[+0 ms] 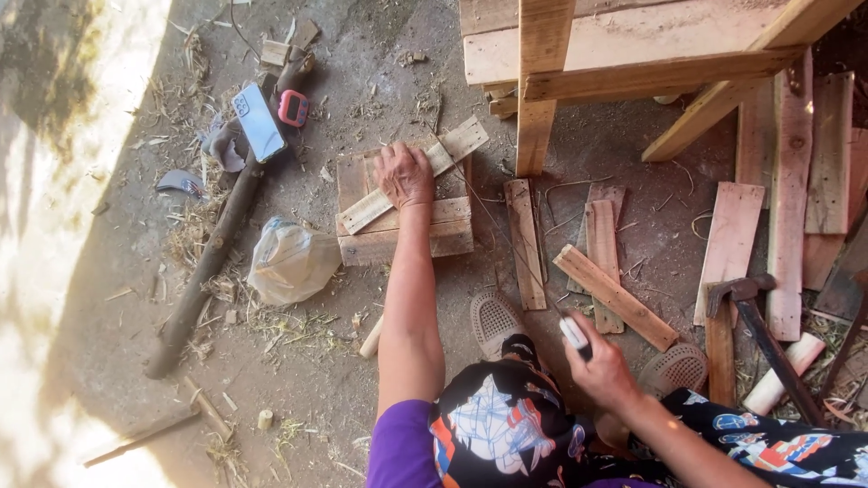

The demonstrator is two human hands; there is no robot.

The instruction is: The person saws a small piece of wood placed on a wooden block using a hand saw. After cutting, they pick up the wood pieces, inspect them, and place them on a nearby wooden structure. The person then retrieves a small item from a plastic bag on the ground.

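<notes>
Fingers: left hand (404, 174) flat on slat (411, 173) | right hand (601, 369) grips marker (574, 333) | hammer (758, 327), bag (291, 260) nearby

A slat (411, 176) lies across a wooden block (407, 226), plastic bag (291, 260) to its left.

Setting: informal outdoor woodworking spot, worked at ground level.
Floor: bare packed dirt floor (362, 361), littered with straw, chips and offcuts.
Stock: rough planks (728, 244) and short slats (524, 242) lie loose across the ground.
Structure: unfinished timber frame (633, 54) of raw boards stands at the top.
Tools: a claw hammer (743, 294) lies among the planks.
Light: hard sunlight falls along the left edge.
</notes>
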